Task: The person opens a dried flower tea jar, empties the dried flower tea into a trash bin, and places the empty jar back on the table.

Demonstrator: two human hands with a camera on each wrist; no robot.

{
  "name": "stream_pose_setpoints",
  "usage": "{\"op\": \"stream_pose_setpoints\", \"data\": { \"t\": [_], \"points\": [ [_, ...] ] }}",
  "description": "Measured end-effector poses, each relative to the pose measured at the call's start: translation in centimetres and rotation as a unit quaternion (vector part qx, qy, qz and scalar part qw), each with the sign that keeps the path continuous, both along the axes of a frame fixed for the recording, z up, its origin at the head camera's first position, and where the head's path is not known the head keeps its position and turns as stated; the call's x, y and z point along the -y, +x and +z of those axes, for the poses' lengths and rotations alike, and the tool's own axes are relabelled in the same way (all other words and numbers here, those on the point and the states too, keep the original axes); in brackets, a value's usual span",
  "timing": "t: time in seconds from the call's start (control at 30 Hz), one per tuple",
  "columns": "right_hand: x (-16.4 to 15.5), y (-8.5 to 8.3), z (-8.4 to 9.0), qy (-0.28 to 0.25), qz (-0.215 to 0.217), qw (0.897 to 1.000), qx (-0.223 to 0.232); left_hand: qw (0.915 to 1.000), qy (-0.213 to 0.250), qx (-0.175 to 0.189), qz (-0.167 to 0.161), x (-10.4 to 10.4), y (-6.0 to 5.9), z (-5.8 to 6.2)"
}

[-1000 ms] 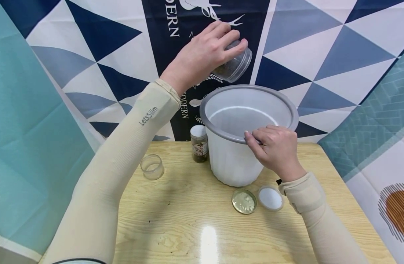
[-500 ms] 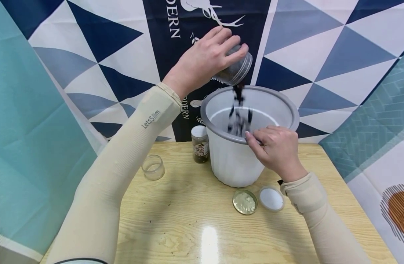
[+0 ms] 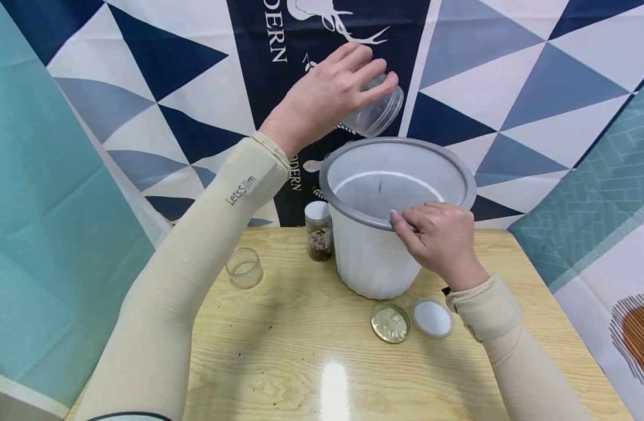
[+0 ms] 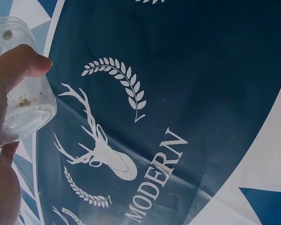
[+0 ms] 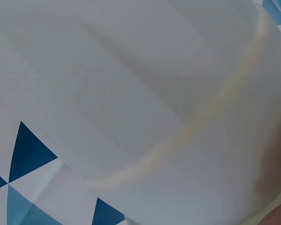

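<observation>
The left hand (image 3: 327, 93) is raised above the table and grips a clear plastic jar (image 3: 375, 111) with curled fingers, thumb on one side. The jar is tilted, its open mouth pointing down toward the white bucket (image 3: 374, 257) just below it. In the left wrist view the jar (image 4: 18, 93) looks almost empty — only some small crumbs stick to its inside wall. The right hand (image 3: 440, 240) holds the near part of the bucket's gray rim (image 3: 458, 169), fingers curled over the edge. The bucket stands upright on the wooden table (image 3: 300, 351), and 1 small dark speck shows inside it against the far wall. To the left of the bucket, touching or almost touching it, stands a small spice bottle (image 3: 318, 230) with a white cap and dark content. Farther left is an empty clear jar (image 3: 244, 267), well apart from the bucket. In front of the bucket lie 2 lids side by side — a gold lid (image 3: 390, 321) and a white lid (image 3: 432, 317). Behind the table hangs a cloth (image 3: 158, 58) with blue triangles and a deer print.
</observation>
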State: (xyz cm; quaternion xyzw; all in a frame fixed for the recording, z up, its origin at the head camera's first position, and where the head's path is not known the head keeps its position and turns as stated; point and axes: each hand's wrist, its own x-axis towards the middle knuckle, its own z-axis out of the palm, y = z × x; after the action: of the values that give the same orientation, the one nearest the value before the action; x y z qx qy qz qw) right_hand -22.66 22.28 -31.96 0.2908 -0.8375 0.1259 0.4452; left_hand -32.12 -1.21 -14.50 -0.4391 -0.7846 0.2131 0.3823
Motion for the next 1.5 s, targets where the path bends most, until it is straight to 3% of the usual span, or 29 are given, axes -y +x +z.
{"op": "stream_pose_setpoints", "data": {
  "t": [0.5,0.77,0.9,1.0,1.1,1.2,1.3,1.4,1.5],
  "points": [
    [-0.1,0.1,0.0,0.001,-0.004,1.0,0.001,0.9905,-0.072,-0.116,-0.019,-0.3,-0.6,-0.5],
    [0.1,0.0,-0.1,0.003,-0.005,1.0,0.006,0.9879,-0.076,-0.132,-0.032,0.1,-0.7,-1.0],
    [0.4,-0.1,-0.3,0.007,-0.004,1.0,0.001,0.9919,-0.058,-0.105,-0.04,0.6,-0.6,-1.2],
    [0.4,-0.1,-0.3,0.008,-0.007,1.0,-0.001,0.9976,-0.012,-0.044,-0.052,1.1,-0.4,-1.4],
    [0.5,-0.1,-0.3,-0.008,-0.005,1.0,0.008,0.9963,0.052,0.029,-0.062,1.6,0.0,-1.6],
    [0.7,0.1,0.0,-0.047,0.01,0.999,0.025,0.989,0.111,0.079,-0.059,2.4,0.8,-2.0],
    [0.9,0.5,0.5,-0.091,0.037,0.994,0.044,0.9744,0.177,0.119,-0.07,3.5,1.8,-2.9],
    [1.4,1.1,1.2,-0.132,0.08,0.986,0.059,0.9472,0.252,0.151,-0.129,4.5,2.9,-4.7],
    [2.5,1.8,1.7,-0.157,0.135,0.976,0.072,0.9155,0.304,0.178,-0.195,5.0,4.3,-7.3]
  ]
}}
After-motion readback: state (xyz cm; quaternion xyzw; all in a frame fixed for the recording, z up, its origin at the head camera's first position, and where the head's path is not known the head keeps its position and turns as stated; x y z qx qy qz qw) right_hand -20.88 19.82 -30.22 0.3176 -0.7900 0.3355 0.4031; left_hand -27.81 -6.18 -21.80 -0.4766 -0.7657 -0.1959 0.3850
